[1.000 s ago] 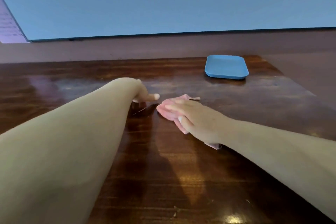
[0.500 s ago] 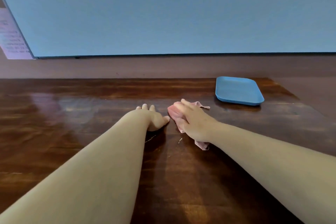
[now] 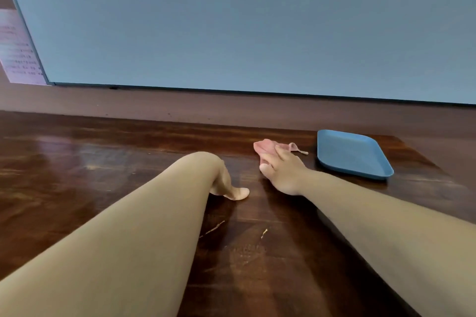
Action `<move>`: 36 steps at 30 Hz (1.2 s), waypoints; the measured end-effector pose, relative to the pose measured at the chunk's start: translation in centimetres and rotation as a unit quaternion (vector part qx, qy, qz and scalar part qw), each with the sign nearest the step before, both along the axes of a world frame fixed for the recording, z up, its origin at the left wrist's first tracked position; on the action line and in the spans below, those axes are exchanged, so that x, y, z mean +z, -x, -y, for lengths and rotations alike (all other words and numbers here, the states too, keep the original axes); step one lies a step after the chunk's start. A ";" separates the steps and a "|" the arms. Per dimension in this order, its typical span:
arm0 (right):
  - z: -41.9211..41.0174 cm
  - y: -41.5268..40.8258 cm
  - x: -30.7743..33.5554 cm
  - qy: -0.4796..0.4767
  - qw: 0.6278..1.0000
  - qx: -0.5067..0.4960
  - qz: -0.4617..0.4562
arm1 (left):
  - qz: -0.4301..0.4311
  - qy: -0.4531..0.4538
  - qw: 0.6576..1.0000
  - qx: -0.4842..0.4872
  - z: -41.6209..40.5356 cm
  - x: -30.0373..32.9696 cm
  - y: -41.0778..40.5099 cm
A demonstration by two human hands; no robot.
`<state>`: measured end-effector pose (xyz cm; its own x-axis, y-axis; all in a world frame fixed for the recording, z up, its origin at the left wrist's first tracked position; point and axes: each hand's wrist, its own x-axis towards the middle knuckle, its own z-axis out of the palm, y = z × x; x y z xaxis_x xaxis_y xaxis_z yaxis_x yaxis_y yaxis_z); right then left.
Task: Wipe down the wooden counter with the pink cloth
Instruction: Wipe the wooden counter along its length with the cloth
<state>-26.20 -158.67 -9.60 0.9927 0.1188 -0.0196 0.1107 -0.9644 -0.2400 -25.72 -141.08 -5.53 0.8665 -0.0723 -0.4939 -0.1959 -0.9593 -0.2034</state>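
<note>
A crumpled pink cloth [image 3: 264,147] lies on the dark, glossy wooden counter [image 3: 103,167], towards its far right. My right hand [image 3: 282,170] presses on the cloth's near part with straight fingers, thumb stretched out to the left. My left hand [image 3: 226,185] rests on the counter a little nearer and to the left of the cloth, not touching it. Only its thumb and the back of the hand show; the wrist hides the fingers.
A blue tray [image 3: 353,154] sits just right of the cloth, near the counter's right edge. Two small straw-like scraps [image 3: 264,233] lie on the wood between my forearms. A blue wall panel [image 3: 231,20] stands behind the counter, and a printed sheet [image 3: 18,51] hangs at the far left.
My right hand has pushed the pink cloth away from me and rightward, closer to the blue tray. My left hand stays resting on the counter and is now apart from the cloth.
</note>
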 end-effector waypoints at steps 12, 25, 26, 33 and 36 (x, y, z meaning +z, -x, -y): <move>1.6 -4.9 -0.2 -0.001 0.996 -0.088 -0.003 | -0.031 0.074 0.997 0.022 -1.2 -1.0 -3.0; 2.0 -8.6 0.0 -0.059 0.990 -0.123 -0.025 | -0.086 0.124 0.987 0.052 -1.6 -1.8 -4.2; 2.3 -8.7 0.1 -0.083 0.992 -0.086 -0.026 | -0.089 0.124 0.987 0.056 -1.6 -1.7 -4.1; 1.3 -8.3 0.1 -0.001 0.980 -0.199 -0.022 | -0.070 0.133 0.988 0.040 -1.7 -1.6 -3.1; 1.2 -7.5 0.8 -0.039 0.994 -0.091 -0.051 | -0.060 0.134 0.989 0.036 -1.8 -1.5 -3.0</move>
<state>-18.70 -159.86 -8.81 0.9912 -0.0573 -0.1195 -0.0927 -0.9440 -0.3167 -22.73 -139.28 -7.00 0.8106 -0.1546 -0.5648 -0.1327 -0.9879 0.0799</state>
